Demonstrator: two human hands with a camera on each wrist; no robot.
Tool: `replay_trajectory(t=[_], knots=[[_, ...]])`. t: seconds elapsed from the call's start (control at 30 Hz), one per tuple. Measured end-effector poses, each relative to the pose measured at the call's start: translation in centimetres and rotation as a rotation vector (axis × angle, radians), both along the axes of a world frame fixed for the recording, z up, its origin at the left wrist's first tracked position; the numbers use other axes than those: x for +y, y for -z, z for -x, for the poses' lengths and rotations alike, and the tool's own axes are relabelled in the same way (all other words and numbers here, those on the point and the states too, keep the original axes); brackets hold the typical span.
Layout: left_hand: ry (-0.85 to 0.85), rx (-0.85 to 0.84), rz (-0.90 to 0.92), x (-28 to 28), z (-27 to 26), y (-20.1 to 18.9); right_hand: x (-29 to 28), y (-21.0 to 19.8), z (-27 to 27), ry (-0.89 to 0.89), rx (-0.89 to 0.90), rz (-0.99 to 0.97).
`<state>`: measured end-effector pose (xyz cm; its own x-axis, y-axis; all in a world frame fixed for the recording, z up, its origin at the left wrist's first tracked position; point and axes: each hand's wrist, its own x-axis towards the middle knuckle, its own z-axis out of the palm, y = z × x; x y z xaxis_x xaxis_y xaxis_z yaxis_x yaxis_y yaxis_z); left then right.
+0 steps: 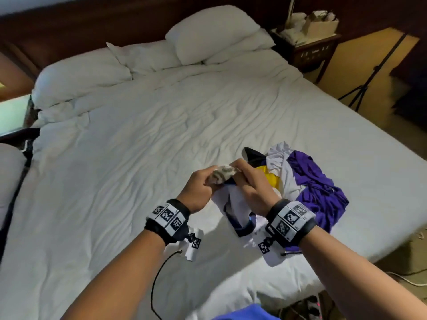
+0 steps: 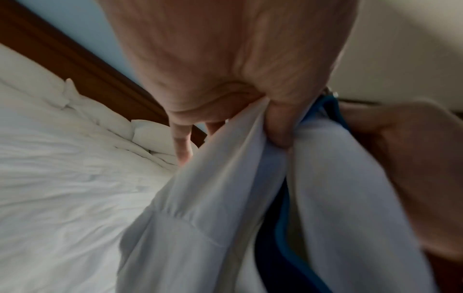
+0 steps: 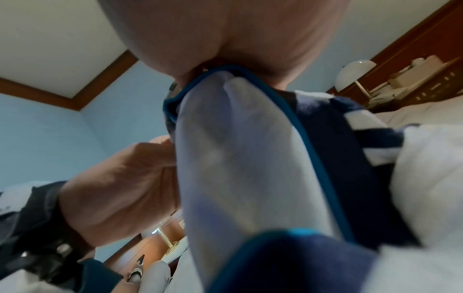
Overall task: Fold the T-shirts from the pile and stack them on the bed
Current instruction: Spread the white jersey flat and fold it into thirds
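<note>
White shirt [image 1: 235, 202] cloth is squeezed tight by both hands, left hand [image 1: 198, 189] and right hand [image 1: 253, 187], near the bed [image 1: 138, 158] edge, beside the pile [image 1: 307, 181].

lamp [image 1: 291, 1] cut off at top, wrist views motion-blurred, nightstand clutter [image 1: 307, 24] indistinct

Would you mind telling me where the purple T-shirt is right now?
In the head view, the purple T-shirt lies crumpled on the bed, at the pile's right edge, beside a white garment and just right of the right hand.
</note>
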<state>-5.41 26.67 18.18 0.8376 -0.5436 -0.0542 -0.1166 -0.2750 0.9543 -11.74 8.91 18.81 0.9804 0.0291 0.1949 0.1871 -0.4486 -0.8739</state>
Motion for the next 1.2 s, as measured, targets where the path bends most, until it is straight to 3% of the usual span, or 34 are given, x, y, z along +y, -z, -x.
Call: replay_trajectory(t=[0.07, 0.17, 0.27, 0.4, 0.43, 0.5, 0.6, 0.7, 0.87, 0.97, 1.07, 1.13, 1.2], knots=[[-0.015, -0.018, 0.023, 2.3, -0.2, -1.2, 0.9, 0.7, 1.5, -0.020, 0.013, 0.040], [0.010, -0.026, 0.041, 5.7, -1.0, -2.7, 1.3, 5.0, 4.1, -0.029, 0.191, 0.190], [-0.019, -0.027, -0.030, 8.9, -2.6, -3.0, 1.4, 8.8, 6.1, 0.061, 0.289, 0.137], [-0.040, -0.237, -0.669, 11.9, -3.7, -1.2, 2.7, 7.4, 5.6, 0.173, 0.213, 0.053], [-0.023, -0.290, -0.722, 11.9, -2.7, -0.9, 3.1, 6.2, 5.1, 0.172, 0.168, 0.044], [0.037, -0.327, -0.541, 10.8, 0.3, -0.8, 4.2, 3.7, 4.1, 0.138, 0.087, 0.048], [0.153, -0.249, -0.225, 7.7, 4.5, -0.5, 5.5, 1.2, 3.1, 0.073, 0.054, 0.075], [0.034, -0.093, -0.035, 5.8, 4.8, 0.2, 5.2, 0.0, 3.3, 0.062, -0.005, 0.100], [0.026, -0.012, -0.053, 7.8, 0.2, -0.4, 0.8, 2.9, 6.2, 0.076, 0.155, 0.307], [0.005, -0.058, -0.199, 8.9, -1.4, -1.0, -0.5, 4.0, 7.0, 0.159, 0.078, 0.196], [0.194, -0.145, -0.357, 6.8, 0.3, -2.3, 0.6, 1.8, 6.2, 0.209, 0.006, 0.104], [0.292, -0.126, -0.304, 4.4, 2.3, -3.2, 2.0, 0.4, 5.5, 0.224, -0.083, 0.066], [0.254, -0.210, -0.227, 2.8, 2.7, -3.9, 2.8, -0.4, 5.1, 0.267, -0.143, 0.033]])
